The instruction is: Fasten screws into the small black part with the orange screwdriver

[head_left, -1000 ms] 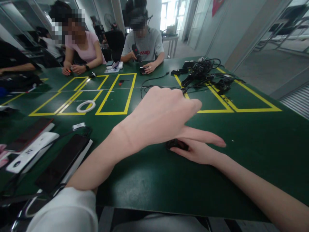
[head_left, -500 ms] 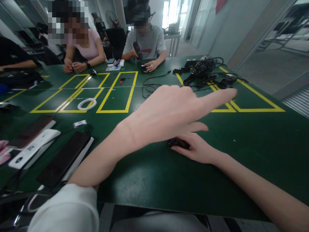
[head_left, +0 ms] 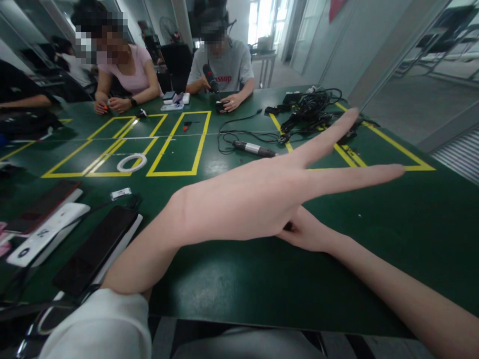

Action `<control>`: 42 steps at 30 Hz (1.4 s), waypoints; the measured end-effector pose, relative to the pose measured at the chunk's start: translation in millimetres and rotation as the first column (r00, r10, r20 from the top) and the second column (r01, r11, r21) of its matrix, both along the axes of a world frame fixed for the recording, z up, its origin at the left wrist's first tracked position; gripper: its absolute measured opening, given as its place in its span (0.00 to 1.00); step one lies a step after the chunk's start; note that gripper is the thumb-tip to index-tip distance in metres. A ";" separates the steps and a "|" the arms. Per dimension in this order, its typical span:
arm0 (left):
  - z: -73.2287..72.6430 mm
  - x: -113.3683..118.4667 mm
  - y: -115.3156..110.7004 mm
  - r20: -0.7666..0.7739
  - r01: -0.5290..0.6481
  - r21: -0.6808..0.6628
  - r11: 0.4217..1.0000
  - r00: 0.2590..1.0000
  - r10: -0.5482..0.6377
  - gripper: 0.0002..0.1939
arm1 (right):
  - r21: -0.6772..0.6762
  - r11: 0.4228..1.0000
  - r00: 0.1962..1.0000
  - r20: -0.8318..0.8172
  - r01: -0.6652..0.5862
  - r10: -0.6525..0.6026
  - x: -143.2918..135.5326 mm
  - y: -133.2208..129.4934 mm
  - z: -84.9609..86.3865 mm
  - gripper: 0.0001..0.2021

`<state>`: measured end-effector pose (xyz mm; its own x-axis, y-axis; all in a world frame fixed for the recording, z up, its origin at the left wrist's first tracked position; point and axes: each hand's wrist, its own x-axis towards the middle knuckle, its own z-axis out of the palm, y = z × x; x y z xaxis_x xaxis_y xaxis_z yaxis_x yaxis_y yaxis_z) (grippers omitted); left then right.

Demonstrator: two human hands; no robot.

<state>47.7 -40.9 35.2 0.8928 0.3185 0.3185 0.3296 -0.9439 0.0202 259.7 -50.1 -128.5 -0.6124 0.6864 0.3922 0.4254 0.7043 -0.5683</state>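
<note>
My left hand (head_left: 247, 199) is raised above the table in the middle, back of the hand toward me. Two of its fingers stretch out to the right, spread in a V; the others are hidden, and I see nothing held. Below and behind it, my right hand (head_left: 309, 232) rests low over the green table (head_left: 224, 284). Its fingers are mostly covered by my left hand, curled around a small black rounded object (head_left: 289, 227), of which only a dark bit shows. Beyond my left hand lies a pen-shaped black and silver electric screwdriver (head_left: 254, 149) with a cable.
Two phones (head_left: 97, 249) (head_left: 45, 207) and a white power strip (head_left: 48, 234) lie at left. A white ring (head_left: 131, 163) sits among yellow tape outlines (head_left: 172, 174). Tangled black cables (head_left: 314, 107) lie at back right. Across the table, a person in grey (head_left: 224, 62) holds a power tool.
My left hand has turned and lowered slightly, its two fingers now spread apart, covering more of my right hand and the black object. The electric screwdriver has come into sight behind it.
</note>
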 end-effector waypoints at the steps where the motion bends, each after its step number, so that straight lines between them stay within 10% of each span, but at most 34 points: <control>1: -0.1 0.4 0.9 -0.011 0.007 -0.012 1.000 1.000 -0.008 0.34 | 0.008 1.000 0.999 0.027 0.019 -0.019 0.5 0.0 -0.1 0.10; 10: -5.6 8.2 7.6 0.030 -0.317 0.124 0.940 0.948 0.316 0.20 | 0.003 1.000 0.997 0.076 0.018 -0.019 2.5 2.7 -5.2 0.11; 21: 8.6 -7.8 1.5 -0.042 0.080 -0.127 0.989 0.995 -0.086 0.31 | -0.029 0.999 0.999 0.045 0.017 -0.015 1.1 0.5 -0.2 0.08; 30: -2.3 8.6 9.3 0.011 -0.257 0.084 0.963 0.966 0.257 0.16 | 0.001 1.000 0.995 0.094 0.017 -0.017 1.9 1.5 -2.9 0.12; 42: 4.2 -4.8 3.9 0.028 0.046 -0.127 0.991 0.999 -0.043 0.32 | -0.018 1.000 0.999 0.053 0.011 -0.010 0.4 1.2 -0.8 0.07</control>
